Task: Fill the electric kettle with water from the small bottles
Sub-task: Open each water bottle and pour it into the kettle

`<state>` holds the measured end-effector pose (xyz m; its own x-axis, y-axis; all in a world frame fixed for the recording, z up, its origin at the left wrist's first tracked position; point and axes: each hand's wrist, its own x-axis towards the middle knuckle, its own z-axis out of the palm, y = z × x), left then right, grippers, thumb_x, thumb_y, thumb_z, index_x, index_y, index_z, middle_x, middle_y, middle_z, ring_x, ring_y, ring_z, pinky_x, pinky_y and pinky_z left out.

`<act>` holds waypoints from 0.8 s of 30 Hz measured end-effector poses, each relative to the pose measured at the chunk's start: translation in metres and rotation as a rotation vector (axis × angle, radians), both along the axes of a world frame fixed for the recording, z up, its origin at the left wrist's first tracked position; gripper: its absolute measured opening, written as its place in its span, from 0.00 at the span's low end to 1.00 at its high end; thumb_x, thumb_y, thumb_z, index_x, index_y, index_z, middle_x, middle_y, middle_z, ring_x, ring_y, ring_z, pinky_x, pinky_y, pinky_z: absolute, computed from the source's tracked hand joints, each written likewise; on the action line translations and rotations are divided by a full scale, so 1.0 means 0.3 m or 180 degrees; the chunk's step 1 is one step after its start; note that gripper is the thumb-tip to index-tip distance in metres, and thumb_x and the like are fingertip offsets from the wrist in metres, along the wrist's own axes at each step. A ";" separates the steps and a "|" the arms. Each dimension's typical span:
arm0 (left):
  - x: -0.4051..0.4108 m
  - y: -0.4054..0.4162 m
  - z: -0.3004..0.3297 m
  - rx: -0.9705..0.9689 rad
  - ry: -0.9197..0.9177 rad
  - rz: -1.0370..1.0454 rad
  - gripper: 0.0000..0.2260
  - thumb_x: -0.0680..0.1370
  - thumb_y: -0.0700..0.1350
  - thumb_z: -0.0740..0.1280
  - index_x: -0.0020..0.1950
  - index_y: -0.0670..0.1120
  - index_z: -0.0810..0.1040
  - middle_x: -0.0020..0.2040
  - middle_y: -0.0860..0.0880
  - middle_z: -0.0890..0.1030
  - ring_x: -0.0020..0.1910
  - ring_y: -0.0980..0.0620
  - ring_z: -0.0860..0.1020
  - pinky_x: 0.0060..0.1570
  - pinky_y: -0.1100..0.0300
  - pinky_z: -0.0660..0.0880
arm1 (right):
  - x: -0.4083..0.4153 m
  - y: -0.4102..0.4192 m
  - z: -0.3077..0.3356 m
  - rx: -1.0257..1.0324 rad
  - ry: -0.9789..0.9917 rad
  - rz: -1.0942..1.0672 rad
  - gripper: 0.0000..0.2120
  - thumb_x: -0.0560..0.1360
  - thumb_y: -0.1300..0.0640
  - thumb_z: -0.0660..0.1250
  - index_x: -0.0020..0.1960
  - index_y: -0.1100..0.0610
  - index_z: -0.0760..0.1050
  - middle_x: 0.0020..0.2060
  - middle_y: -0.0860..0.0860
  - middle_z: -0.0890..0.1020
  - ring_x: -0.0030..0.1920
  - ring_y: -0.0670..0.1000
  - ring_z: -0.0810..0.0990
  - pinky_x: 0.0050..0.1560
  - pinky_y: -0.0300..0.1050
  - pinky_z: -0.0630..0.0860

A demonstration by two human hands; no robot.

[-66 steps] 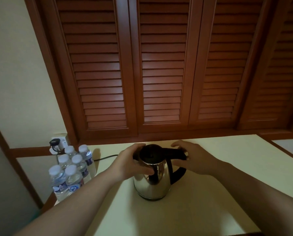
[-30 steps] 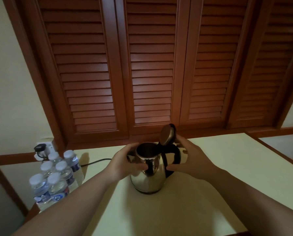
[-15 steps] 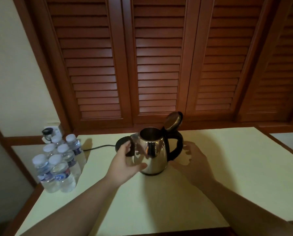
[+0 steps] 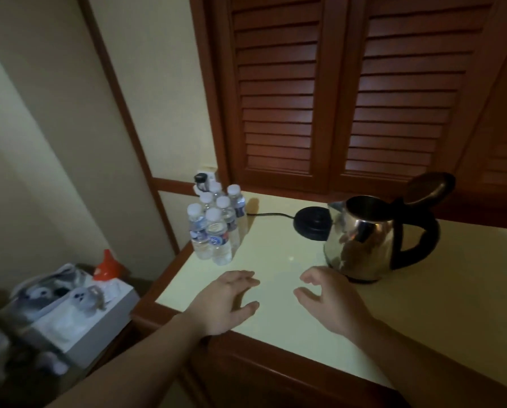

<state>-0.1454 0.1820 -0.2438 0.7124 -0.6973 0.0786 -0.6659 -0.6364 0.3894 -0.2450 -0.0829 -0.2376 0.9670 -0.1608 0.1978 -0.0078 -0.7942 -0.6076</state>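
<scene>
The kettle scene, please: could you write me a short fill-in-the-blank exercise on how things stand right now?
1. The lid of the kettle stands ____.
2. The kettle stands off its black ____, which lies behind it to the left.
3. The water bottles all have their caps ____.
4. The left hand and the right hand hold ____.

Missing words: open; base; on; nothing

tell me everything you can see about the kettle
The kettle is shiny metal, polished enough to mirror the room, with a black handle on its right and a small spout on its left. Its hinged lid stands open, showing a dark inside. It stands upright on the pale counter, off its black base, which lies just behind and to the left. Neither hand touches it.
</scene>
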 end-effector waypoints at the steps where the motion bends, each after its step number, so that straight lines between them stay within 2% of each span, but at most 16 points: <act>1: 0.010 0.048 0.005 0.0065 -0.0024 -0.0028 0.26 0.80 0.67 0.62 0.77 0.60 0.70 0.79 0.62 0.66 0.77 0.62 0.62 0.74 0.66 0.58 | 0.028 0.028 0.017 -0.0027 -0.0030 0.0033 0.13 0.75 0.46 0.74 0.56 0.51 0.80 0.50 0.42 0.80 0.55 0.45 0.79 0.56 0.39 0.75; 6: 0.082 0.225 0.025 0.0196 0.0011 -0.0031 0.28 0.79 0.70 0.60 0.78 0.63 0.67 0.80 0.62 0.63 0.79 0.61 0.59 0.78 0.59 0.60 | 0.165 0.172 0.101 0.0008 0.0018 0.0057 0.13 0.76 0.45 0.73 0.57 0.48 0.78 0.52 0.41 0.80 0.54 0.44 0.78 0.57 0.44 0.77; 9: 0.115 0.261 0.018 0.0064 0.0084 -0.0006 0.29 0.78 0.70 0.61 0.77 0.63 0.68 0.80 0.62 0.64 0.78 0.61 0.60 0.77 0.60 0.60 | 0.253 0.265 0.149 -0.0001 0.0010 -0.0009 0.16 0.75 0.43 0.71 0.60 0.45 0.76 0.53 0.41 0.80 0.54 0.45 0.79 0.55 0.46 0.79; 12: 0.131 0.262 0.001 -0.0092 0.0042 -0.0049 0.29 0.77 0.68 0.64 0.76 0.61 0.70 0.78 0.60 0.67 0.77 0.61 0.61 0.74 0.62 0.60 | 0.335 0.362 0.216 0.0042 -0.0274 -0.0041 0.20 0.75 0.44 0.71 0.65 0.43 0.72 0.51 0.40 0.78 0.51 0.44 0.78 0.50 0.45 0.78; 14: 0.138 0.261 -0.007 -0.0172 0.0053 -0.0078 0.29 0.77 0.68 0.64 0.76 0.60 0.72 0.78 0.58 0.68 0.77 0.59 0.62 0.76 0.59 0.61 | 0.377 0.415 0.262 0.0070 -0.0555 0.0041 0.24 0.76 0.45 0.71 0.70 0.44 0.70 0.50 0.41 0.76 0.49 0.44 0.76 0.49 0.46 0.76; 16: 0.147 0.262 -0.012 -0.0223 0.0056 -0.0111 0.29 0.77 0.68 0.64 0.76 0.59 0.72 0.78 0.57 0.68 0.77 0.58 0.63 0.76 0.56 0.63 | 0.407 0.455 0.301 0.0046 -0.0690 0.0105 0.26 0.78 0.46 0.69 0.75 0.46 0.68 0.56 0.44 0.77 0.51 0.45 0.76 0.51 0.47 0.75; 18: 0.153 0.259 -0.017 -0.0221 0.0001 -0.0162 0.29 0.76 0.68 0.65 0.75 0.59 0.73 0.77 0.56 0.69 0.77 0.56 0.64 0.76 0.54 0.64 | 0.433 0.486 0.327 -0.0175 -0.0611 0.0126 0.25 0.81 0.45 0.65 0.76 0.47 0.68 0.64 0.48 0.78 0.56 0.49 0.76 0.54 0.49 0.75; 20: 0.157 0.256 -0.024 -0.0230 -0.0007 -0.0167 0.29 0.75 0.68 0.65 0.75 0.59 0.73 0.77 0.55 0.70 0.77 0.55 0.65 0.76 0.55 0.64 | 0.447 0.507 0.356 -0.0515 -0.0400 0.0108 0.18 0.82 0.46 0.62 0.70 0.50 0.73 0.65 0.50 0.77 0.59 0.53 0.76 0.53 0.50 0.74; 22: 0.160 0.255 -0.028 -0.0256 -0.0048 -0.0158 0.30 0.75 0.68 0.66 0.74 0.59 0.74 0.76 0.54 0.70 0.76 0.54 0.66 0.75 0.57 0.65 | 0.445 0.516 0.392 -0.0663 -0.0192 0.0128 0.11 0.83 0.48 0.61 0.59 0.54 0.75 0.58 0.52 0.77 0.53 0.54 0.76 0.45 0.50 0.71; 24: 0.158 0.255 -0.026 -0.0262 -0.0087 -0.0165 0.29 0.75 0.67 0.67 0.73 0.58 0.75 0.75 0.54 0.72 0.75 0.54 0.68 0.74 0.58 0.65 | 0.422 0.509 0.423 -0.0712 0.0028 0.0214 0.09 0.84 0.49 0.61 0.49 0.54 0.72 0.49 0.51 0.76 0.47 0.54 0.76 0.43 0.51 0.69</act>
<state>-0.0979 0.2585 -0.2518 0.6724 -0.7235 0.1561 -0.7082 -0.5675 0.4201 -0.1183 0.0697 -0.1106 0.9759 -0.0491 0.2127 0.0451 -0.9080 -0.4166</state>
